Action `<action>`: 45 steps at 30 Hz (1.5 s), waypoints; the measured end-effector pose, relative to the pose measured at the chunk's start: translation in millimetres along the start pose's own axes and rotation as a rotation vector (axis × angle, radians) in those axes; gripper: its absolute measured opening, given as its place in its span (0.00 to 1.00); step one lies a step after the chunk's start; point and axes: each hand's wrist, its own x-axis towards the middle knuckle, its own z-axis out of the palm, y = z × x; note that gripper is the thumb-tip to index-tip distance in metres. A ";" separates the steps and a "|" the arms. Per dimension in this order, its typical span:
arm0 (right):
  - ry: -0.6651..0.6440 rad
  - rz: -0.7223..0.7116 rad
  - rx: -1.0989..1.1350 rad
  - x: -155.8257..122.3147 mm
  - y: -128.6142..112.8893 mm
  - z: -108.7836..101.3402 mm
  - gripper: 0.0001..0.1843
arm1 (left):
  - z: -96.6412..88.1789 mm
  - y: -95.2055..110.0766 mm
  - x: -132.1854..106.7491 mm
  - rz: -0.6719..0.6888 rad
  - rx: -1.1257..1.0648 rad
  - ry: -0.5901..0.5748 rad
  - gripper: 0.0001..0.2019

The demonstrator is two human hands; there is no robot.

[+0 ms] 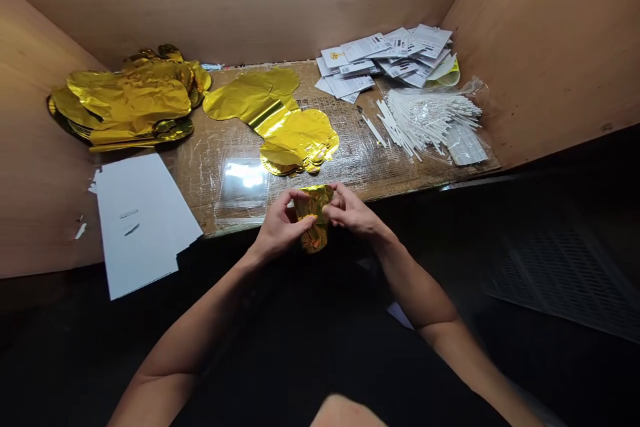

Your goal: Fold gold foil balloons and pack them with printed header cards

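folded gold foil (314,220) | long axis near-to-far | left hand (280,227), right hand (350,212): fingers pinch it

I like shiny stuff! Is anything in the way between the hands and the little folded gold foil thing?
Nothing visible. The left hand and the right hand both pinch the small folded gold foil piece directly, with bare fingers touching it.

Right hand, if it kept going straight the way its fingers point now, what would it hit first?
The folded gold foil, which the right hand is pinching; its fingers point leftward into it. Just beyond the foil is the left hand, though depth there is hard to judge.
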 end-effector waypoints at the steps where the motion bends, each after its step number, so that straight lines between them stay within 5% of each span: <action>1: -0.034 0.007 -0.008 -1.1 0.8 1.0 0.25 | 2.2 -0.6 -0.7 0.015 -0.037 0.020 0.32; 4: 0.005 -0.044 0.007 -3.9 4.6 2.7 0.21 | 6.6 -1.4 -3.3 -0.045 -0.113 -0.020 0.30; 7: 0.060 -0.129 -0.008 -7.6 3.5 -2.4 0.16 | 2.1 -2.8 -6.7 -0.084 -0.043 -0.046 0.14; 11: 0.014 -0.164 -0.239 -8.4 -18.4 -16.4 0.11 | -14.2 -6.4 -9.9 0.071 0.190 0.029 0.04; 13: -0.096 -0.166 -0.389 -3.1 -34.5 -18.5 0.11 | -17.9 -6.5 -12.4 0.209 0.324 -0.054 0.09; 16: -0.437 -0.167 -0.649 9.4 -51.6 -10.8 0.10 | -17.7 -1.1 -16.6 0.391 0.495 -0.251 0.11; 18: -0.530 -0.187 -0.801 17.7 -53.9 -3.4 0.11 | -28.7 6.0 -15.8 0.406 0.568 -0.260 0.11; 20: -0.450 -0.230 -0.887 25.0 -49.4 0.6 0.11 | -63.2 15.9 -15.3 0.353 0.645 0.017 0.10; 22: -0.387 -0.262 -0.880 30.5 -41.5 0.5 0.12 | -119.3 27.6 -24.5 0.261 0.775 0.541 0.11; 24: -0.382 -0.259 -0.814 32.7 -33.9 -1.1 0.13 | -180.4 36.3 -45.1 0.034 1.025 1.012 0.22; 25: -0.387 -0.244 -0.777 32.7 -31.0 -1.5 0.14 | -206.8 37.7 -56.9 -0.140 1.128 1.124 0.30; 27: -0.383 -0.211 -0.724 31.9 -27.3 0.2 0.15 | -243.9 33.8 -76.5 -0.434 1.188 1.126 0.33; 29: -0.361 -0.188 -0.693 32.2 -26.6 5.1 0.16 | -259.0 24.2 -86.6 -0.508 1.205 1.092 0.32; 34: -0.259 -0.170 -0.575 38.1 -28.6 20.6 0.16 | -257.3 10.0 -91.4 -0.236 1.235 1.257 0.20; 37: -0.241 -0.149 -0.399 41.2 -25.6 29.9 0.15 | -259.1 15.7 -99.2 -0.039 0.946 1.299 0.08; 39: -0.271 -0.153 -0.262 44.0 -22.8 41.5 0.16 | -252.0 21.5 -99.7 0.139 0.670 1.297 0.11; 42: -0.275 -0.246 -0.157 51.4 -21.6 70.2 0.18 | -210.9 27.6 -80.4 0.383 0.285 1.166 0.16; 45: -0.164 -0.342 -0.198 61.2 -24.8 96.3 0.17 | -140.2 28.9 -49.5 0.452 -0.053 0.963 0.20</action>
